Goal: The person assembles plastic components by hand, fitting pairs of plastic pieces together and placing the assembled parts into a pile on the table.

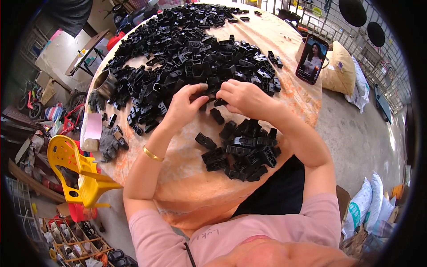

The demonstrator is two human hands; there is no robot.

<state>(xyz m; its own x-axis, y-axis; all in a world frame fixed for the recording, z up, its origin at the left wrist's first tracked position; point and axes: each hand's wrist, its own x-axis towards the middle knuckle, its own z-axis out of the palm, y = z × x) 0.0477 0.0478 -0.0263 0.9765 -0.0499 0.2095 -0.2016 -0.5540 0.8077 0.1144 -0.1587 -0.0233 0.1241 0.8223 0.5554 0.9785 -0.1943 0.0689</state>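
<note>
A great heap of small black plastic parts (178,58) covers much of the table. At its near edge my two hands work close together. My left hand (186,104) has its thumb and fingers curled toward each other; what lies between them blends into the black parts behind. My right hand (247,100) is closed in a pinch, with a small black plastic part (219,103) at its fingertips. Nearer to me lies a smaller pile of similar black parts (242,151), and one single part (216,116) rests between that pile and my hands.
An orange-patterned cloth (178,182) covers the round table. A phone (312,59) stands upright at the right, leaning on a metal mug. At the left edge are a metal cup (105,83), a pink paper (94,126) and a grey cloth (108,146). A yellow chair (84,182) stands beside.
</note>
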